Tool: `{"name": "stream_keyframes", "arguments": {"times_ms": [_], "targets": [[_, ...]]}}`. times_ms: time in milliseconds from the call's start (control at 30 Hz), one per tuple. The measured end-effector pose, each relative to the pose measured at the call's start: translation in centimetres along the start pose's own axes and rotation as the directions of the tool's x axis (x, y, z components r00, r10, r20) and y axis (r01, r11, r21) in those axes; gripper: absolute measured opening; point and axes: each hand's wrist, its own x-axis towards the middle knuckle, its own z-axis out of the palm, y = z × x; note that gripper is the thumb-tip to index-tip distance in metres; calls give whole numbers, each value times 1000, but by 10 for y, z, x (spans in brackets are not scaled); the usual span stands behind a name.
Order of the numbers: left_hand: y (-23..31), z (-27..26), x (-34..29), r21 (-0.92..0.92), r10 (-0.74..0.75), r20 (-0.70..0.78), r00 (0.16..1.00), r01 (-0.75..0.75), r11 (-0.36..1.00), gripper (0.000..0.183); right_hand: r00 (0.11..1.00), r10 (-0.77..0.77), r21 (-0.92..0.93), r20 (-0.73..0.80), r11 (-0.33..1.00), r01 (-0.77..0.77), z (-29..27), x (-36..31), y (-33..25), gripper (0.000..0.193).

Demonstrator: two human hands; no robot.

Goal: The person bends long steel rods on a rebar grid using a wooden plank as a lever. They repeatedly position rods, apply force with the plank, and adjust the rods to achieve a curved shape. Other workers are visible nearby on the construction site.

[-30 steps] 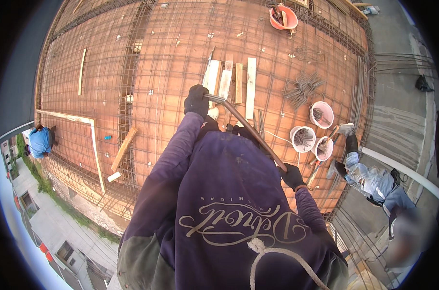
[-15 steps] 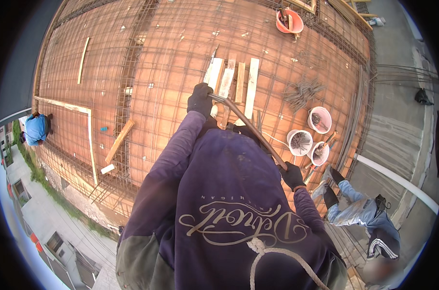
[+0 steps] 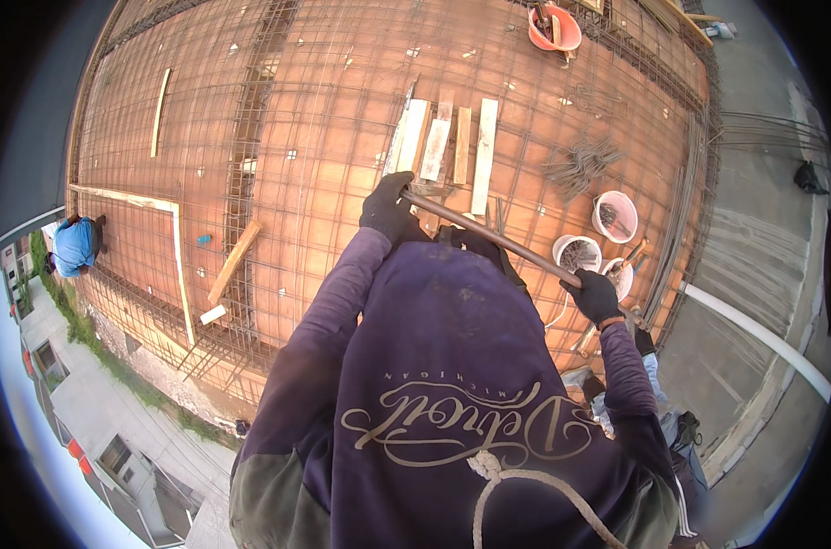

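A long brown metal bar [image 3: 498,236] runs across in front of my waist, sloping down to the right. My left hand [image 3: 387,210], in a dark glove, is closed around its upper left end. Nearer its lower right end, my right hand [image 3: 596,298], gloved too, grips it, and a short piece of bar sticks out past that hand. Just beyond the bar lie several pale wooden boards [image 3: 461,146] on the rebar mesh [image 3: 342,119]. White buckets [image 3: 577,254] with pieces of metal in them stand close to my right hand.
Rebar covers the orange deck. A wire bundle [image 3: 582,165] lies at the right, and an orange bucket [image 3: 555,29] stands far off. A person in blue [image 3: 73,245] bends at the left edge. Another person [image 3: 685,439] is partly hidden behind my right arm. A white pipe [image 3: 754,334] extends rightward.
My right hand has risen and moved right with the bar, which now lies flatter. My left hand has dropped slightly. The person at the lower right is now mostly hidden.
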Motion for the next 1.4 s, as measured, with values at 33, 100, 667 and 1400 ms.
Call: {"name": "stream_keyframes", "arguments": {"times_ms": [33,100,667,1400], "targets": [[2,-2,-5,-46,-57,-1,998,57,997,40,1000,3,13,21,1000,-3,2,0,-1,40],[3,-8,-9,43,-39,48,998,37,998,44,999,6,48,49,999,-8,4,1,-3,40],[18,-29,-14,179,-275,230,934,237,955,93,993,-113,91,40,990,109,68,41,-4,30],[-16,-1,-56,17,-532,-70,844,534,845,70,960,-69,62,273,997,54,146,89,-10,19]]}}
